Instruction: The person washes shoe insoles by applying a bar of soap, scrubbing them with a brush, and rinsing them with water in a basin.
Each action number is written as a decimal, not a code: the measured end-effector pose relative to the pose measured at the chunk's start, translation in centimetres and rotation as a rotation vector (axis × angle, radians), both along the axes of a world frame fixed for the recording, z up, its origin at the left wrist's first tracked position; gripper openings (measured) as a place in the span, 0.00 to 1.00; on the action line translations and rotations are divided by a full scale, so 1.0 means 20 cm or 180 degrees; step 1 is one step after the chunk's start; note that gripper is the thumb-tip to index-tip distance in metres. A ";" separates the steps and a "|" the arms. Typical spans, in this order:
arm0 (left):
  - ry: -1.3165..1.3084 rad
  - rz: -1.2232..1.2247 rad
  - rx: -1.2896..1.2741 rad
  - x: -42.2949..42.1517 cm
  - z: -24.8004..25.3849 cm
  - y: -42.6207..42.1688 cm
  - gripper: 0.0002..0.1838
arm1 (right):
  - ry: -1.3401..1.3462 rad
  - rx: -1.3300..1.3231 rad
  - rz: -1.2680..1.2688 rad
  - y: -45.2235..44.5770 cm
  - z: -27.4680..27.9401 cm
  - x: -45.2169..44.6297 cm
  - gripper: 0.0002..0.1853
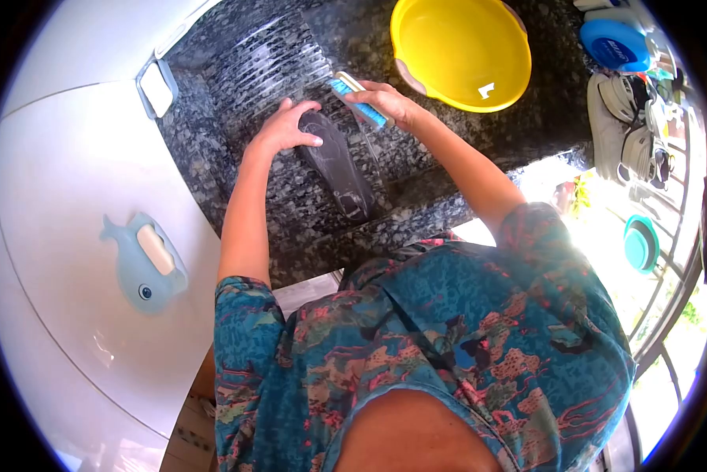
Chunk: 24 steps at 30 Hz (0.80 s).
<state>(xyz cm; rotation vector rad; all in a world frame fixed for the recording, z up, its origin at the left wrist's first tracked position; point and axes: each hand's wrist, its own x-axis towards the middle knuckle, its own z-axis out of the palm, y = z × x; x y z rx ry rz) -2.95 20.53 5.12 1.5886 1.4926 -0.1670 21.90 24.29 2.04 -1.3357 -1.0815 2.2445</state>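
A dark grey shoe insole (339,169) lies lengthwise on the wet, speckled stone washboard, with pale suds or wet marks on its surface. At its far end, my left hand (282,128) grips it, thumb across the near side and fingers around the top edge. My right hand (389,104) is closed around a scrub brush (363,101) with blue bristles and a pale back. The brush is held just to the right of the insole, apart from it, its bristles turned toward the insole.
A yellow basin (461,51) holding liquid stands at the back right. Ridges (271,63) cross the stone slab (204,118). White and dark sneakers (629,130) and a blue container (614,45) are at right. A whale-shaped soap holder (142,267) is on the white surface at left.
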 end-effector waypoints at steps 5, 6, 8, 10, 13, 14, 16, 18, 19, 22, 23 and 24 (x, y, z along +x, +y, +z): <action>0.0056 -0.0242 -0.0121 0.01 0.09 -0.06 0.36 | -0.0259 -0.0062 0.0086 -0.08 0.04 0.05 0.36; 0.0115 -0.0255 -0.0114 0.00 0.10 -0.07 0.34 | -0.0267 -0.0024 0.0069 -0.09 0.04 0.06 0.36; 0.0053 -0.0166 -0.0063 -0.04 0.12 -0.10 0.28 | -0.0269 0.0060 0.0038 -0.11 0.02 0.06 0.36; 0.0117 -0.0238 0.0192 -0.09 0.12 -0.14 0.29 | -0.0225 0.0049 0.0012 -0.12 0.01 0.07 0.36; -0.0164 -0.0198 0.0537 -0.20 0.13 -0.23 0.23 | -0.0225 0.0028 -0.0021 -0.14 0.00 0.08 0.36; -0.0185 -0.0213 0.0324 -0.24 0.14 -0.25 0.21 | -0.0241 0.0012 -0.0022 -0.14 0.00 0.08 0.35; -0.0121 0.0008 0.0025 -0.29 0.17 -0.30 0.17 | -0.0273 -0.0039 -0.0017 -0.14 0.02 0.08 0.34; -0.0307 0.0098 -0.0572 -0.33 0.20 -0.30 0.19 | -0.0256 -0.0125 -0.0041 -0.14 0.02 0.08 0.34; -0.0404 0.0140 -0.0867 -0.31 0.27 -0.28 0.21 | -0.0253 -0.0164 -0.0057 -0.14 0.02 0.08 0.34; -0.1018 0.0155 -0.1466 -0.30 0.31 -0.17 0.19 | -0.0208 -0.0124 -0.0062 -0.13 -0.01 0.08 0.33; -0.1317 0.0129 -0.1573 -0.31 0.29 -0.12 0.19 | -0.0242 -0.0148 -0.0118 -0.13 -0.01 0.09 0.33; -0.1218 -0.0077 -0.1301 -0.25 0.27 -0.04 0.21 | -0.0268 -0.0163 -0.0144 -0.13 -0.01 0.08 0.32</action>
